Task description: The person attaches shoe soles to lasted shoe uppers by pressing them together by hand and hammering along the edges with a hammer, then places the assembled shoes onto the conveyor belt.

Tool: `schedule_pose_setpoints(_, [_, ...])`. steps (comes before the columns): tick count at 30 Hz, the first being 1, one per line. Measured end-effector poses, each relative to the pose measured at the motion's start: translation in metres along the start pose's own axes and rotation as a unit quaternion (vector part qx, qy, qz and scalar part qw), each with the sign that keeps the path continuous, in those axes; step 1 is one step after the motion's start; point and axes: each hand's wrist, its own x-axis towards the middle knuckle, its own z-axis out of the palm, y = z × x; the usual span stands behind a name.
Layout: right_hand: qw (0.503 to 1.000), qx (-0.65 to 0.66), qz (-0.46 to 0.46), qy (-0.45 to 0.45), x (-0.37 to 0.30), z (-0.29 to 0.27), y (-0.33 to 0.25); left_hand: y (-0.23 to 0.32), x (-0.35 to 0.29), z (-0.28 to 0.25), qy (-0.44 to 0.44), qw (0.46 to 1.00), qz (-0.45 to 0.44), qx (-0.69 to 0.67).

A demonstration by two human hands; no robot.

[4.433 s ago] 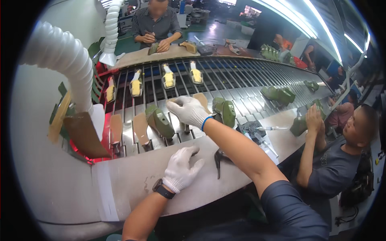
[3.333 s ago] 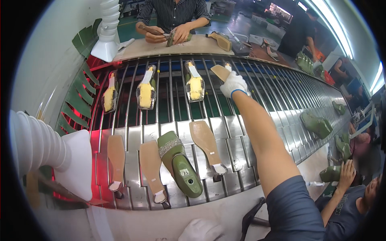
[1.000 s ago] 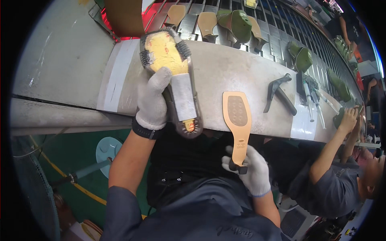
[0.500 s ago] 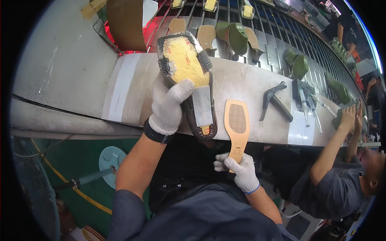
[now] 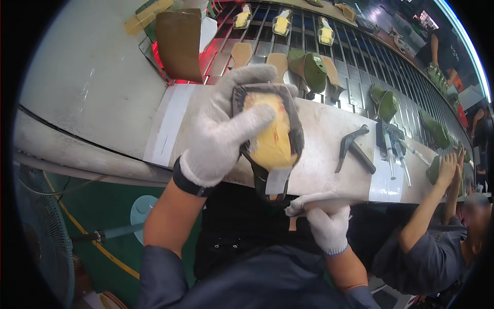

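My left hand (image 5: 208, 141), in a white glove, grips a dark shoe upper (image 5: 298, 123) turned bottom side up. Its thumb lies across the yellow underside (image 5: 272, 141), and the fingers wrap round the far edge. A pale strip (image 5: 278, 180) crosses the narrow heel part, which hangs over the bench edge. Lower and to the right, my gloved right hand (image 5: 330, 229) is closed on a tan insole (image 5: 293, 223). Only a small end of the insole shows plainly; the rest is tilted and hidden. The two hands are apart.
On the bench (image 5: 319, 129) lies a dark two-armed hand tool (image 5: 363, 158), beside a holder with brushes (image 5: 390, 147). Behind are a slatted conveyor (image 5: 355, 92), tan insoles (image 5: 241, 55) and green uppers (image 5: 314, 74). A co-worker (image 5: 422, 247) works at right; a fan (image 5: 43, 232) stands left.
The shoe upper has moved slightly right and down, and my left thumb now lies over its yellow underside. The insole, upright and face-on before, is now tilted and mostly hidden at my right hand.
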Motion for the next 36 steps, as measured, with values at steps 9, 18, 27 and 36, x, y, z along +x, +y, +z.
schedule_pose_setpoints(9, [0.99,-0.067,0.007,-0.123,0.014,0.066,-0.081,0.007,-0.04,0.014,-0.076,0.995,0.056,0.03])
schedule_pose_setpoints(18, [0.99,-0.085,0.049,-0.101,0.019,0.079,-0.085,0.014,-0.049,0.005,-0.103,0.99,-0.002,-0.099])
schedule_pose_setpoints(27, [0.991,-0.069,0.08,-0.081,0.018,0.085,-0.086,0.017,-0.048,-0.003,-0.12,0.991,-0.008,-0.06])
schedule_pose_setpoints(36, [0.989,-0.095,0.081,-0.078,0.021,0.092,-0.088,0.022,-0.045,-0.004,-0.099,0.994,-0.016,-0.042])
